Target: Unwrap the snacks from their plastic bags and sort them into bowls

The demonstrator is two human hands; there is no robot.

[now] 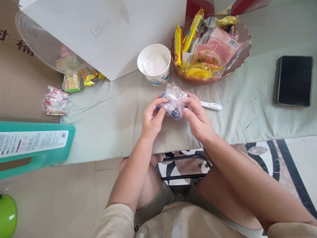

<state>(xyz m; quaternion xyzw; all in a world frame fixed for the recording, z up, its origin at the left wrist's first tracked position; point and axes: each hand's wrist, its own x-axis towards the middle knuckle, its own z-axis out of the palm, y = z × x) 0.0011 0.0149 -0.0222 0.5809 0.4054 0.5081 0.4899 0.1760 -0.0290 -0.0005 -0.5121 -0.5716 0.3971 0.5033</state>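
Note:
Between my hands, over the pale cloth, is a crinkled clear plastic packet with blue markings [174, 100]. My left hand [154, 115] pinches its left side between thumb and fingers. On the opposite side, my right hand [196, 114] grips the packet's edge with thumb and fingertips. What lies inside the packet I cannot make out. Just beyond it stands a white paper cup [154, 64] with clear plastic in it. A slim white object [211, 105] lies on the cloth, partly hidden behind my right hand.
A scalloped basket [180, 74] of wrapped snacks stands behind the cup, beside a large white box [104, 36]. A black rectangular device [293, 81] lies at right. Left are a red-and-clear packet [56, 100], small wrapped snacks [73, 82] and a green container [66, 132].

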